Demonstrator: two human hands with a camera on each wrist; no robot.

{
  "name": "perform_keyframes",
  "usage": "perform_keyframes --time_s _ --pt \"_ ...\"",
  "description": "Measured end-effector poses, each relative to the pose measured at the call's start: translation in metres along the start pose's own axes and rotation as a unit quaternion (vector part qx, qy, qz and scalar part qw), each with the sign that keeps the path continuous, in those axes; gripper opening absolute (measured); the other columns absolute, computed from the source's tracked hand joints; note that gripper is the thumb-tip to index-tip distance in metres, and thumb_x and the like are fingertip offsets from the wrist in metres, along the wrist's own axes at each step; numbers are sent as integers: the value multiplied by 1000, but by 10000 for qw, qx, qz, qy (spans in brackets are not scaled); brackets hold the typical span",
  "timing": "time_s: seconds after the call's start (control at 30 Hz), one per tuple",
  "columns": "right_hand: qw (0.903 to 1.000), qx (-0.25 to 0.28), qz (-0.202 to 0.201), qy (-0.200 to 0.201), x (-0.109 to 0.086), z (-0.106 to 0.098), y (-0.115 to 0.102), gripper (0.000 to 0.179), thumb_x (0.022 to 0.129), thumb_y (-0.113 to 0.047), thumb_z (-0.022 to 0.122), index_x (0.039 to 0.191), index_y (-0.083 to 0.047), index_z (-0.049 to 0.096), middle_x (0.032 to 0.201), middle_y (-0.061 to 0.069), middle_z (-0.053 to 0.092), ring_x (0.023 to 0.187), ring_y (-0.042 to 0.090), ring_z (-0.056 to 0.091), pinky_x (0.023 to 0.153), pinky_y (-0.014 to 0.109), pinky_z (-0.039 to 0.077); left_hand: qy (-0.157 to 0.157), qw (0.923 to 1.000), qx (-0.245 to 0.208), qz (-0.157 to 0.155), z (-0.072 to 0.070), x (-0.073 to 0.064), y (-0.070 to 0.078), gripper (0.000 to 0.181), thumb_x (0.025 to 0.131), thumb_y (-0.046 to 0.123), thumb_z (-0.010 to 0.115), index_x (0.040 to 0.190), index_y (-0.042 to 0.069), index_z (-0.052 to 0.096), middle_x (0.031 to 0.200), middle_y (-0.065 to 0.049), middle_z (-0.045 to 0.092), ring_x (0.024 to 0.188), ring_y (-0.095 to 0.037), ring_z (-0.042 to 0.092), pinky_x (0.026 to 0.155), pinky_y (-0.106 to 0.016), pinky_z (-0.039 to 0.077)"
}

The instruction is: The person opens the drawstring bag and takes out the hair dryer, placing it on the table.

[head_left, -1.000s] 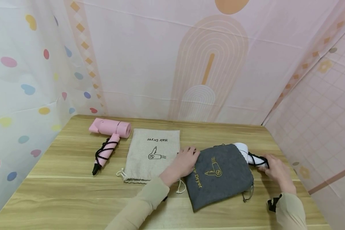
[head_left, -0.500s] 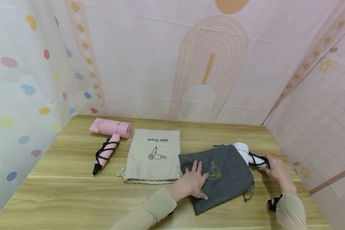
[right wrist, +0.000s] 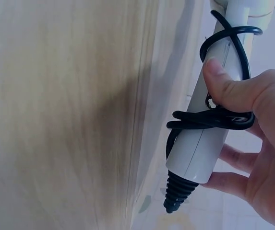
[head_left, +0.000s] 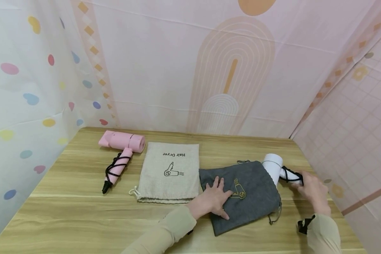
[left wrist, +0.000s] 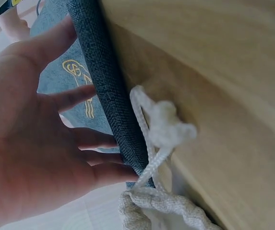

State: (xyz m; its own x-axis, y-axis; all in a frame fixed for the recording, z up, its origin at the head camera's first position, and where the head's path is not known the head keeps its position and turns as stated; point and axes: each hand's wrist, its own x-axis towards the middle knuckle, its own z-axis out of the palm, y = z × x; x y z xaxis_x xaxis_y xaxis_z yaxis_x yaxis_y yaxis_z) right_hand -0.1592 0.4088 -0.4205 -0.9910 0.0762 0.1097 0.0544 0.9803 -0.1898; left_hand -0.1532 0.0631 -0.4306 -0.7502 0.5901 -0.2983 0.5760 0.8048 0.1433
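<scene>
A dark grey drawstring bag [head_left: 254, 206] with a yellow hair dryer print lies on the table. My left hand [head_left: 213, 201] rests on its closed end, fingers spread and straight; the left wrist view shows that hand [left wrist: 46, 120] against the bag [left wrist: 103, 72]. From the bag's mouth, at the right, sticks out part of a white hair dryer [head_left: 273, 164]; the rest of its barrel is hidden inside. My right hand [head_left: 314, 190] grips its handle, which is wound with black cord. In the right wrist view the thumb and fingers of the hand [right wrist: 257, 115] close round the handle [right wrist: 199, 146].
A beige drawstring bag [head_left: 169, 183] marked Hair Dryer lies flat just left of the grey one. Farther left is a pink hair dryer [head_left: 120, 141] with black cord round its handle. Printed curtains [head_left: 155, 70] stand behind the wooden table [head_left: 82, 218] and at both sides.
My left hand has gone from the grey bag's far left corner to lying spread on it. The white hair dryer has moved right, and more of it shows outside the bag.
</scene>
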Motion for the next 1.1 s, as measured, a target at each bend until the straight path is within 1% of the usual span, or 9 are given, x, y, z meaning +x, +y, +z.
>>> perform_keyframes --time_s 0.23,0.37,0.5,0.57,0.63,0.7,0.83,0.93,1.1 --pt "9989 22 447 -152 -3 -4 0 52 81 -26 71 119 2 51 104 34 59 86 47 59 56 48 40 -103 9999 -28 60 -3 4 -3 79 74 53 74 142 33 41 159 -11 18 149 -31 13 113 -48 33" --pt "9967 47 762 -283 -2 -5 0 56 83 -31 68 121 4 49 101 34 58 85 48 58 58 50 40 -35 9997 231 -11 -4 4 4 70 78 43 74 140 32 45 158 -11 21 148 -30 15 112 -45 35" --pt "9943 107 1028 -271 -2 -4 -2 53 85 -34 66 114 7 50 95 33 58 82 48 57 60 52 40 2 9993 373 -20 -2 1 17 58 85 43 67 139 30 48 157 -13 24 147 -29 21 109 -45 39" --pt "9933 131 1135 -180 -3 -3 -4 49 85 -34 65 107 7 51 91 33 58 78 47 57 58 51 40 -7 9996 295 12 -2 -2 20 59 85 48 64 139 28 48 155 -13 28 146 -30 24 108 -45 40" --pt "9919 153 1259 -84 -3 -2 -6 46 85 -33 65 100 8 52 85 32 58 73 44 57 56 50 39 14 9997 222 30 -1 -3 20 65 82 53 65 139 28 48 154 -14 31 144 -30 27 107 -45 41" --pt "9904 167 1369 11 -3 -1 -7 44 85 -32 65 94 9 51 80 30 57 69 42 56 55 49 39 76 9996 246 68 0 -3 19 67 80 53 67 139 27 48 152 -14 35 143 -31 31 106 -44 42" --pt "9868 204 1599 172 -4 1 -8 42 84 -30 64 87 9 51 74 29 55 64 41 54 53 50 38 53 9994 312 158 1 2 13 68 79 49 70 140 30 45 153 -12 33 144 -29 29 109 -41 39" --pt "9838 217 1770 176 -4 1 -9 41 84 -31 63 85 8 51 72 28 53 66 43 54 55 53 39 -13 9992 315 226 0 6 7 68 80 48 69 141 32 43 155 -10 30 145 -27 27 111 -40 37" --pt "9778 238 2082 63 -3 0 -10 40 85 -31 59 82 8 50 70 26 51 69 45 54 59 56 40 58 9987 411 308 -2 9 -2 69 78 46 71 140 33 44 154 -8 31 144 -26 29 111 -38 37"
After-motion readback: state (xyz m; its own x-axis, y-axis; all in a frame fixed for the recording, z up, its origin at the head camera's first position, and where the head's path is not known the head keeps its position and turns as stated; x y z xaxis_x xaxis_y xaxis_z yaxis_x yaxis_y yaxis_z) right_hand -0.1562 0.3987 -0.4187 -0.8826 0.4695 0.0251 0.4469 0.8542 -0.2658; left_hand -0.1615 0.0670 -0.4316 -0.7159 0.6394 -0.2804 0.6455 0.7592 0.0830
